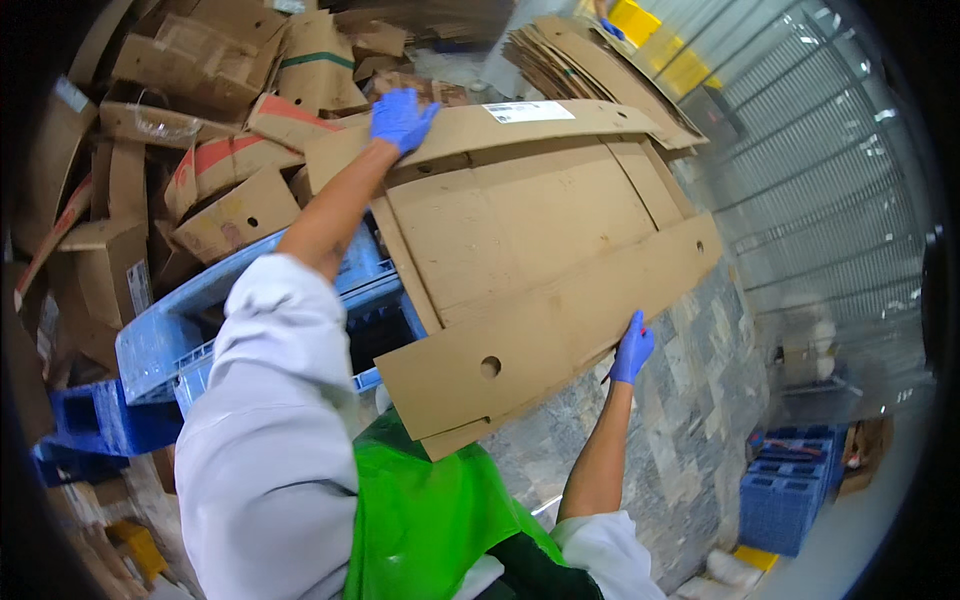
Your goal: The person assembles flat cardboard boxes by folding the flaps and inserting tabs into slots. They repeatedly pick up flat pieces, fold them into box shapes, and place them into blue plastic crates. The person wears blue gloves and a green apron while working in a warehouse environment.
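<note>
A large flattened cardboard box (pixel 540 220), brown with round hand holes and a white label on its far flap, lies tilted in front of me. My left hand (pixel 402 120), in a blue glove, rests at the left end of that far flap with its fingers stretched out and apart. At the near flap's right-hand edge, my gloved right hand (pixel 632 350) is closed on the cardboard. A bit of red and a thin dark tip show beside its fingers; what they belong to I cannot make out. The underside of the box is hidden.
Blue plastic pallets (pixel 160 340) stand under and left of the box. Behind them rises a heap of cardboard boxes (pixel 200 60). A stack of flattened cardboard (pixel 600 60) is at the far right, near a corrugated wall (pixel 820 150). Blue crates (pixel 790 490) sit at the lower right.
</note>
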`<action>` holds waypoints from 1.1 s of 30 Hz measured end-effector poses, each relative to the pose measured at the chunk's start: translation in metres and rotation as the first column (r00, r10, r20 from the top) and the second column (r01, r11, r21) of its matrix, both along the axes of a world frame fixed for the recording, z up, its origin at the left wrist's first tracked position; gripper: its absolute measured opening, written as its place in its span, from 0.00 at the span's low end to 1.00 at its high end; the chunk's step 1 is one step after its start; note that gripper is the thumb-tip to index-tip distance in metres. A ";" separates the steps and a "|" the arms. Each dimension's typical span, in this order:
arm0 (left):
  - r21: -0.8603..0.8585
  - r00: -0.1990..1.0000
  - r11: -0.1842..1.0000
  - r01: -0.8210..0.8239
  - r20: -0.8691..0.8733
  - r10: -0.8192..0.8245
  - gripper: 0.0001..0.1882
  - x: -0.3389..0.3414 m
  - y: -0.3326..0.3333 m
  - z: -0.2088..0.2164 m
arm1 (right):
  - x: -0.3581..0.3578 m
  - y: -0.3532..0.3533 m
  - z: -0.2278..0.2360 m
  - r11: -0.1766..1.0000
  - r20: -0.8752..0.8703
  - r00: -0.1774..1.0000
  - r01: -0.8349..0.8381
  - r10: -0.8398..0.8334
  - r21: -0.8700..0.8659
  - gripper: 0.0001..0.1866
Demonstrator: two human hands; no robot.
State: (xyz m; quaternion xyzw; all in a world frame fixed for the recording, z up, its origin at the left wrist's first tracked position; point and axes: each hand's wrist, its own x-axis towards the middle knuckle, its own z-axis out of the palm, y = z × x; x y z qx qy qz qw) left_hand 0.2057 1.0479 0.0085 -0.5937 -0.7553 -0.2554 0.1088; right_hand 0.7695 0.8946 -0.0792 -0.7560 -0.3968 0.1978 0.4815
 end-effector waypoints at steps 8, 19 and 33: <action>0.355 0.954 0.886 0.298 -0.116 -0.275 0.22 0.031 -0.198 0.071 | -0.021 -0.019 0.008 0.976 -0.250 0.950 -0.154 0.189 0.153 0.19; -0.155 0.706 0.936 0.315 0.697 -0.122 0.20 0.133 -0.399 0.011 | -0.009 -0.002 -0.003 0.971 -0.348 0.908 -0.201 0.235 0.130 0.17; -0.072 0.195 0.977 0.203 0.980 0.032 0.12 0.144 -0.404 -0.024 | -0.012 -0.011 0.016 0.923 -0.525 0.762 -0.351 0.381 0.160 0.12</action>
